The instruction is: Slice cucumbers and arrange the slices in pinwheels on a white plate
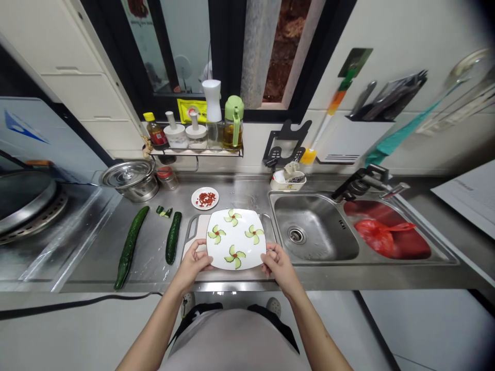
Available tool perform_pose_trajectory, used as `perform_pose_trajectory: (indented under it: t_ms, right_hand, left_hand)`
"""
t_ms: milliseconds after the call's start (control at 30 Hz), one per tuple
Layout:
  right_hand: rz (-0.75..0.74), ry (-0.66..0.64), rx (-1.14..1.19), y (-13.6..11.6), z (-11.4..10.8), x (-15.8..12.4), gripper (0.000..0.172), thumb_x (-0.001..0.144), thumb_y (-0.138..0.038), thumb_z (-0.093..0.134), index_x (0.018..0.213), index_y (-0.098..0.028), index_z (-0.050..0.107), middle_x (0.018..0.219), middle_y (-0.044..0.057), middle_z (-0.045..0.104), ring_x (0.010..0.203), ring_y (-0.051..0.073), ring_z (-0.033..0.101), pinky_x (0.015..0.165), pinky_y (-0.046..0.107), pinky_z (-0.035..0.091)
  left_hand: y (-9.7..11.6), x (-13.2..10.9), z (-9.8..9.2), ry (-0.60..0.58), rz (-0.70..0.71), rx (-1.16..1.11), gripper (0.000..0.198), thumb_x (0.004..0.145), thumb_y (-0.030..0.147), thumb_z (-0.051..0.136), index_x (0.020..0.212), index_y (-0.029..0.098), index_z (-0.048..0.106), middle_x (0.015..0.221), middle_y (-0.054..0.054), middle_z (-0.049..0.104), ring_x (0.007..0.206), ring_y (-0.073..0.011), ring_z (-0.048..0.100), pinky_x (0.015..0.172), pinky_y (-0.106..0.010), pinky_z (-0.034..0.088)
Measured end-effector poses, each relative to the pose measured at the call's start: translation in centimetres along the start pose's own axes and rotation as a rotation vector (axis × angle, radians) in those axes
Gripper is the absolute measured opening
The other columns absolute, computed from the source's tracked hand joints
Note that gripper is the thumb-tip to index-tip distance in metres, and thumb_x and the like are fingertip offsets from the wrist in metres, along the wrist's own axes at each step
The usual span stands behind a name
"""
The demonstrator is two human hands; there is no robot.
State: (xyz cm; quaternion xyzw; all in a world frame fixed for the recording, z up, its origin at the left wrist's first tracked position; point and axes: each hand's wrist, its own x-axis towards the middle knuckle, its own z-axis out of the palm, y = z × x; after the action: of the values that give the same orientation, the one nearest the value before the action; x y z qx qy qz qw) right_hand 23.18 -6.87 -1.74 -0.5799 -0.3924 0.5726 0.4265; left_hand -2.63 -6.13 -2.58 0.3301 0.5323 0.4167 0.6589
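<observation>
A white squarish plate [216, 257] is gripped at its near left corner by my left hand [196, 265] and at its near right corner by my right hand [276, 262]. Several pinwheels of thin green cucumber slices [232, 217] with small red centres lie on it. Beneath the plate, a cutting board [191, 232] with a grey-edged handle is mostly hidden. Behind stands a small white dish [195, 202] of chopped red bits. To the left are a long cucumber [130, 250], a shorter cut cucumber [173, 238] and some cucumber offcuts [164, 211].
A lidded steel pot [139, 188] and a red-capped jar [167, 179] stand at the back left. Condiment bottles fill a wall rack [197, 152]. On the right is a double sink [313, 226] with a black faucet [358, 183] and a red plastic bag [375, 237]. A wok [27, 198] sits far left.
</observation>
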Motion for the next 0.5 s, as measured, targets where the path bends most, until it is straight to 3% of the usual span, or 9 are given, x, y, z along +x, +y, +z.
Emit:
perform_pose_trajectory:
  t_ms: [300,433,500]
  right_hand:
    - [0.016,0.023,0.023,-0.1,0.1,-0.4,0.039,0.070,-0.046,0.067,0.095,-0.022,0.049,0.051,-0.009,0.053,0.040,0.010,0.046,0.039,0.020,0.038]
    - [0.027,0.121,0.075,-0.1,0.8,-0.4,0.047,0.069,-0.051,0.069,0.102,-0.023,0.053,0.077,0.001,0.068,0.067,0.018,0.066,0.052,0.025,0.051]
    - [0.072,0.134,0.159,0.0,1.4,-0.5,0.053,0.071,-0.056,0.068,0.110,-0.023,0.054,0.094,0.005,0.071,0.083,0.023,0.069,0.058,0.028,0.056]
  left_hand:
    - [-0.1,-0.3,0.1,-0.020,0.010,-0.047,0.068,0.061,0.034,0.078,0.116,0.019,0.043,0.073,-0.001,0.070,0.065,-0.0166,0.066,0.064,-0.027,0.053]
    - [-0.2,-0.6,0.4,-0.014,0.013,-0.045,0.070,0.061,0.038,0.079,0.117,0.019,0.043,0.079,-0.004,0.071,0.068,-0.0182,0.068,0.065,-0.028,0.053]
    - [-0.3,-0.7,0.8,-0.030,0.016,-0.043,0.069,0.061,0.040,0.080,0.116,0.020,0.043,0.081,-0.004,0.072,0.069,-0.0185,0.068,0.066,-0.028,0.052]
